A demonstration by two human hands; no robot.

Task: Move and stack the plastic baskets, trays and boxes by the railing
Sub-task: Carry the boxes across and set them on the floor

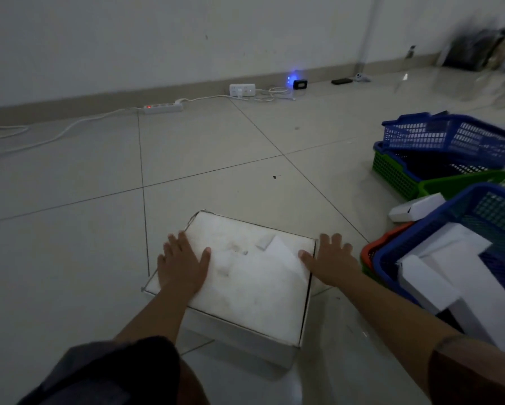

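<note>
A flat white box (251, 276) is lying on the tiled floor (99, 229) in the lower middle of the frame, its broad top face turned upward. Its long axis is running from the lower right toward the upper left of the frame, so one corner is pointing away toward the wall (157, 39) at the top. A few white foam pieces are sitting on its top face.

The left hand (182, 266) is lying flat on the box's left edge, fingers straight and spread, thumb reaching inward across the top. The right hand (331, 260) is resting at the box's right edge in the same manner, fingers straight and apart, thumb touching the top near the corner; its other fingers are extending past the edge over the floor. Both forearms are stretching up from the bottom of the frame, converging slightly toward the box.

At the right of the frame, a blue basket (450, 135) is sitting tilted on a green basket (391, 173). Lower right, a second blue basket (438, 229) is holding white boxes (464, 273), with an orange basket's (377, 247) rim showing beneath it. A small white box (415, 207) is lying between the two groups.

Along the wall at the top, power strips (163, 107) and white cables are lying on the floor.
</note>
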